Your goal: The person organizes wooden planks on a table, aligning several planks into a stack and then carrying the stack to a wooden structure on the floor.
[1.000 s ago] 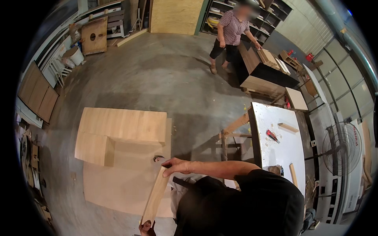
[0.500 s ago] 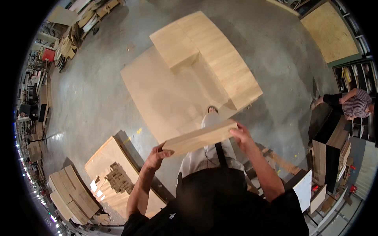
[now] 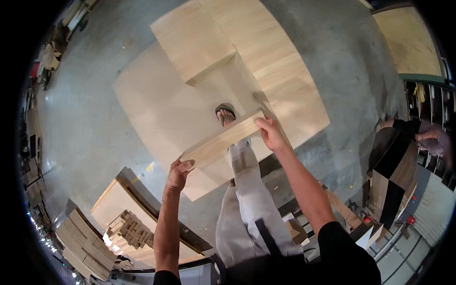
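A pale wooden board (image 3: 222,141) spans the space between my two hands, sloping up toward the right. My left hand (image 3: 178,174) grips its near left end, thumb on top. At the far right end my right hand (image 3: 271,134) is closed on it, thumb also on top. Below and beyond lies a large pale sheet (image 3: 147,104) on the floor, on which my sandalled foot (image 3: 225,113) stands. Wooden panels form a raised L on this sheet: a squarish stack (image 3: 192,42) at the far left joins a long stack (image 3: 280,78) along the right.
At lower left are a pallet-like sheet (image 3: 111,194) with small wood blocks (image 3: 135,229) and a stack of boards (image 3: 85,242). Another person (image 3: 430,137) is by shelving at the right, near dark and brown boards (image 3: 392,175). A plywood-topped table (image 3: 408,40) stands at far right.
Both hands have moved forward with the board, which now tilts more steeply up to the right. I have stepped further onto the sheet, and the L-shaped stacks appear nearer.
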Available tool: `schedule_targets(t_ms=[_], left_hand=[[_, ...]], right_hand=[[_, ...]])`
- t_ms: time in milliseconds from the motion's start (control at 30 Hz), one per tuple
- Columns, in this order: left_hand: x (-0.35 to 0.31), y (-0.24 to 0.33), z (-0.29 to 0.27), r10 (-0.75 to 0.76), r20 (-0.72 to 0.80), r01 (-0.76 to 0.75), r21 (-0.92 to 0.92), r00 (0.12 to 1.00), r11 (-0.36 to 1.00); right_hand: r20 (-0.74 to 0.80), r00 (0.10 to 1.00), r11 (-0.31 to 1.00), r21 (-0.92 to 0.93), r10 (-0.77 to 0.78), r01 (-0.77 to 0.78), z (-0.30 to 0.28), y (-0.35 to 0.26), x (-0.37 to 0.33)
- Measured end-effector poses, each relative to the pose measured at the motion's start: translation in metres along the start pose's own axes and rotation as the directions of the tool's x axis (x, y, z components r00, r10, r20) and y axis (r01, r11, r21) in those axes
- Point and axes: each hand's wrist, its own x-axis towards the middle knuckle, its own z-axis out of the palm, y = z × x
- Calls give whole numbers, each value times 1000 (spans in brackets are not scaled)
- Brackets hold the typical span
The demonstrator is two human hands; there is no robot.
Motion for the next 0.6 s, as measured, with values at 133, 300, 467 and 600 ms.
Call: schedule_targets(t_ms=[133,300,467,600], left_hand=[[153,-9,-37,69,-9,-69,36,998,997],[299,-11,-102,113,112,-123,86,987,989],[378,2,-101,25,-30,-24,31,999,999],[404,12,-82,28,-15,-28,-13,1000,1000]], right_hand=[[-39,998,997,-55,50,-52,-60,61,148],[-174,983,996,71,66,-54,-76,124,285],[-227,974,1000,4,-22,24,-84,145,352],[-329,933,987,17,-147,162,-76,145,371]])
